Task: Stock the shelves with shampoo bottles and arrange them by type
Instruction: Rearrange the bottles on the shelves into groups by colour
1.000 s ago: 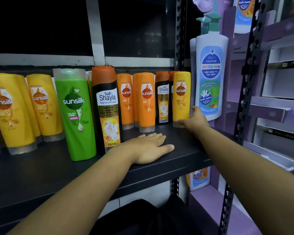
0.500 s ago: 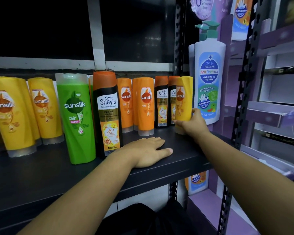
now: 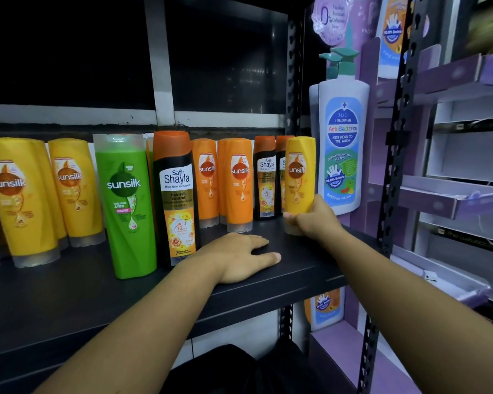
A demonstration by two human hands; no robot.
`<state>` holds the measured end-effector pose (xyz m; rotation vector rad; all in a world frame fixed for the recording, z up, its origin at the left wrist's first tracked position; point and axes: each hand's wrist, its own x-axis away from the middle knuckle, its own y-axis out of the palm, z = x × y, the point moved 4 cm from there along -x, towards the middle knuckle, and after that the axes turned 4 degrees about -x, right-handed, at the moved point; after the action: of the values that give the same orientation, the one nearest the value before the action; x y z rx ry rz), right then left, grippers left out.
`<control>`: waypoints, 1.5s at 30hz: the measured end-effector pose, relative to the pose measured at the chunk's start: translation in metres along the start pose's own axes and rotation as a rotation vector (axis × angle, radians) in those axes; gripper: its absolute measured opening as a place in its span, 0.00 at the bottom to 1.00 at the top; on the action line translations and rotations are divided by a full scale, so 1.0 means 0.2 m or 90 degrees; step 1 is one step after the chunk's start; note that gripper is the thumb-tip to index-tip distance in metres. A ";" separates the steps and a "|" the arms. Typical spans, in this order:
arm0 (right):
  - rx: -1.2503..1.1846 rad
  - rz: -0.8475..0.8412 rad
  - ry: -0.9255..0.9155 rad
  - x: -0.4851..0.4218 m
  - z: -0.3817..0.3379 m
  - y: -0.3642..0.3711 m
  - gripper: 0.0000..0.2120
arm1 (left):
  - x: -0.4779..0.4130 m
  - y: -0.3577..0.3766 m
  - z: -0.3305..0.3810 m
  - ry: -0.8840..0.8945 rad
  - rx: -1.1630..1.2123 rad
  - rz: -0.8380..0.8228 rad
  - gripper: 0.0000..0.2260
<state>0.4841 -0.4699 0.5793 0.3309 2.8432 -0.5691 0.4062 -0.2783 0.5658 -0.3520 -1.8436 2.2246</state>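
Observation:
My right hand (image 3: 308,218) grips the lower part of a yellow Sunsilk bottle (image 3: 299,172) at the right end of the dark shelf (image 3: 69,294). My left hand (image 3: 239,258) rests flat on the shelf, fingers straight, holding nothing. Along the shelf stand two yellow Sunsilk bottles (image 3: 20,200) at the left, a green Sunsilk bottle (image 3: 125,203), a black Safi Shayla bottle (image 3: 177,197), orange Sunsilk bottles (image 3: 238,183) and two more Safi Shayla bottles (image 3: 265,177) behind the held bottle.
A tall white Follow Me pump bottle (image 3: 342,143) hangs on a purple display to the right. A black perforated upright (image 3: 393,143) separates the shelf from purple-white cardboard trays (image 3: 453,194). A dark bag (image 3: 225,371) lies below the shelf.
My right hand has closed around the yellow Sunsilk bottle and shifted it slightly forward. My left hand stays flat on the shelf.

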 end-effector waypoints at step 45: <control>-0.103 -0.448 -0.143 1.12 -0.78 1.18 0.22 | 1.38 -0.37 -1.16 -0.262 -0.021 0.097 0.20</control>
<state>0.3060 -0.1556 0.5785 -0.7393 2.7023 -0.4433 0.2233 0.0402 0.5865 -0.0391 -2.1169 2.5220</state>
